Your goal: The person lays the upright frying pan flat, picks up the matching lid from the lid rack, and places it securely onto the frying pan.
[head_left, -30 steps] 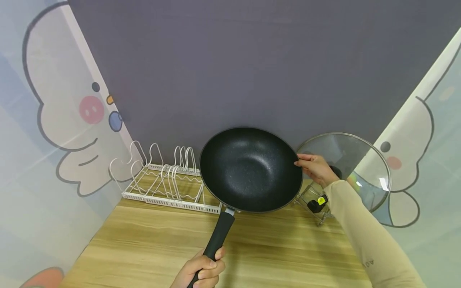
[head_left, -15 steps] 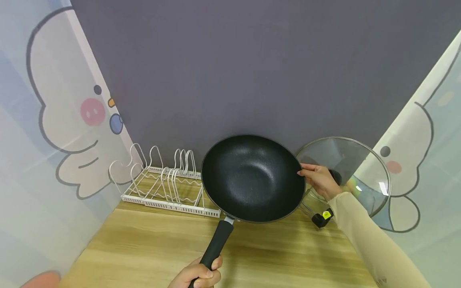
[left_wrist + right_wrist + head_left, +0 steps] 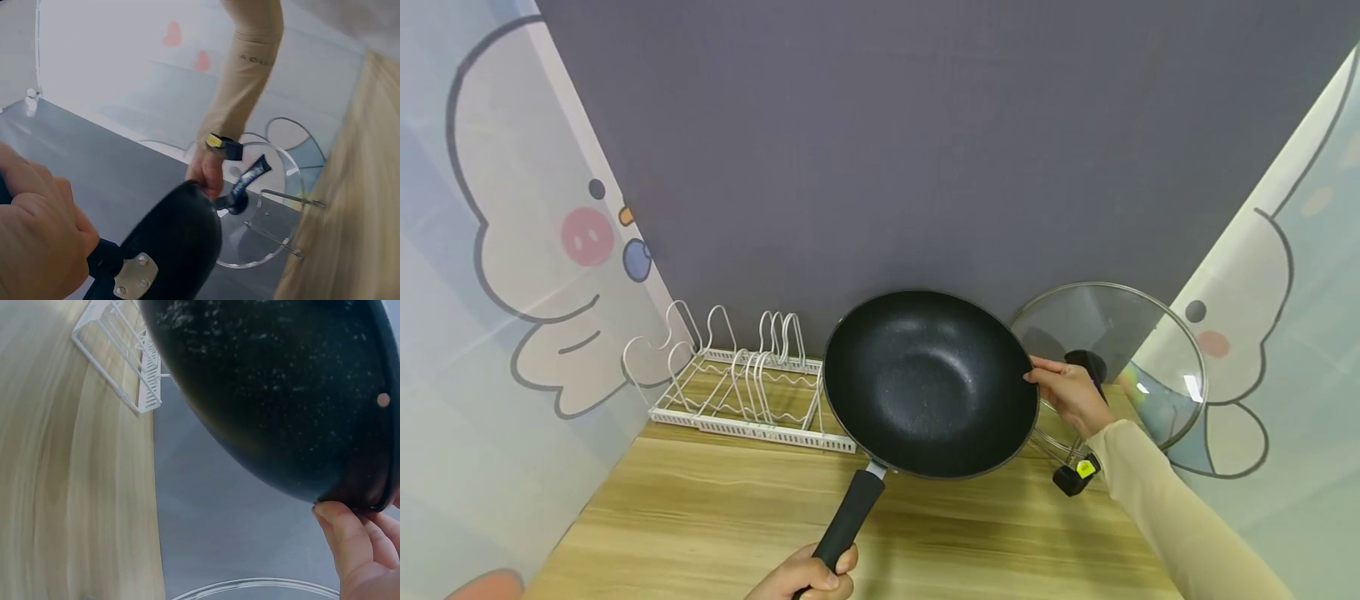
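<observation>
A black wok (image 3: 931,383) is held tilted above the table, its inside facing the head camera. My left hand (image 3: 808,577) grips its black handle (image 3: 850,515); in the left wrist view that hand (image 3: 40,231) wraps the handle beside the riveted bracket (image 3: 135,276). On the opposite side my right hand (image 3: 1070,392) pinches the rim between thumb and fingers. The right wrist view has the wok's dark underside (image 3: 281,394) above the right hand's fingers (image 3: 350,534).
A white wire rack (image 3: 775,430) stands at the back left of the wooden table (image 3: 715,517). At the back right, behind my right hand, a glass lid (image 3: 1172,367) leans upright in a metal wire stand (image 3: 281,199). A grey wall (image 3: 925,150) rises behind.
The wok and both hands have moved slightly down in the head view, the wok and right hand also a little to the right. Both holds are unchanged.
</observation>
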A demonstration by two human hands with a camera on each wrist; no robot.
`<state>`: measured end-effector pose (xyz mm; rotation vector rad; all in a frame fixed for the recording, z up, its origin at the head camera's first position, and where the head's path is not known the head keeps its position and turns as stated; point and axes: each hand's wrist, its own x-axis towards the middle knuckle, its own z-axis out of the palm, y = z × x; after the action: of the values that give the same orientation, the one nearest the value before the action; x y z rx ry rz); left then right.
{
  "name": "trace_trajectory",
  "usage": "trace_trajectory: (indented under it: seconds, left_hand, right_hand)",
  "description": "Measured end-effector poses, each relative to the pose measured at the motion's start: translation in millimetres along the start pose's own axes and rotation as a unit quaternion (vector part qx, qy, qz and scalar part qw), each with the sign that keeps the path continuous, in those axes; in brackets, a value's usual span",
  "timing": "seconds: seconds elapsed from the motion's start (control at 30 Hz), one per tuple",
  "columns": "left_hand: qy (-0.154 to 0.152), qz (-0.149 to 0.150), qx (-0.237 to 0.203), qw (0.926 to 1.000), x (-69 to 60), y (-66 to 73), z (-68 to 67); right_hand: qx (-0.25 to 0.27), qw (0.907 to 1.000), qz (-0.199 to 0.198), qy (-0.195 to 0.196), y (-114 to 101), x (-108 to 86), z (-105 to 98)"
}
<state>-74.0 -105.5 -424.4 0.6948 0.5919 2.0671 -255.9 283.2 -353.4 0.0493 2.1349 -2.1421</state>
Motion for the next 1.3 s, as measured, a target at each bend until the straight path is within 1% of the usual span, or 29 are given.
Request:
trace_trajectory:
  seconds: [0.17,0.3,0.5,0.6,0.73,0.87,0.97,1.13,1.3]
  left_hand:
    - [0.001,-0.013,0.011,0.9999,-2.9,-1.9,-3.7]
    - [-0.001,-0.015,0.000,0.9999,-4.1,-3.0,-3.6]
    - [0.016,-0.028,0.007,0.9995,-7.6,-2.3,-3.2]
    - [0.020,-0.034,0.018,0.9991,-10.3,-1.4,-5.2]
    - [0.015,-0.039,0.029,0.9987,-13.5,-1.2,-9.4]
    - [0.016,-0.049,0.039,0.9979,-16.6,-0.4,-12.5]
    - [0.020,-0.059,0.042,0.9972,-19.3,0.4,-13.6]
    - [0.024,-0.072,0.049,0.9959,-23.2,2.4,-16.4]
    - [0.021,-0.081,0.053,0.9951,-25.2,4.3,-18.7]
  right_hand:
    - [0.013,0.9998,0.006,0.012,6,-8.4,-1]
    - [0.031,0.9993,0.006,0.022,8,-13.3,-3]
    - [0.054,0.9977,0.016,0.038,15,-20.5,-2]
    - [0.062,0.9972,0.003,0.042,17,-23.6,-1]
    - [0.055,0.9974,0.001,0.045,21,-27.1,-1]
    - [0.023,0.9982,0.007,0.056,25,-32.2,-2]
    - [0.013,0.9981,0.011,0.059,28,-36.8,-3]
    - [0.053,0.9964,0.011,0.065,33,-41.9,-1]
    - [0.092,0.9928,0.013,0.075,39,-45.5,2]
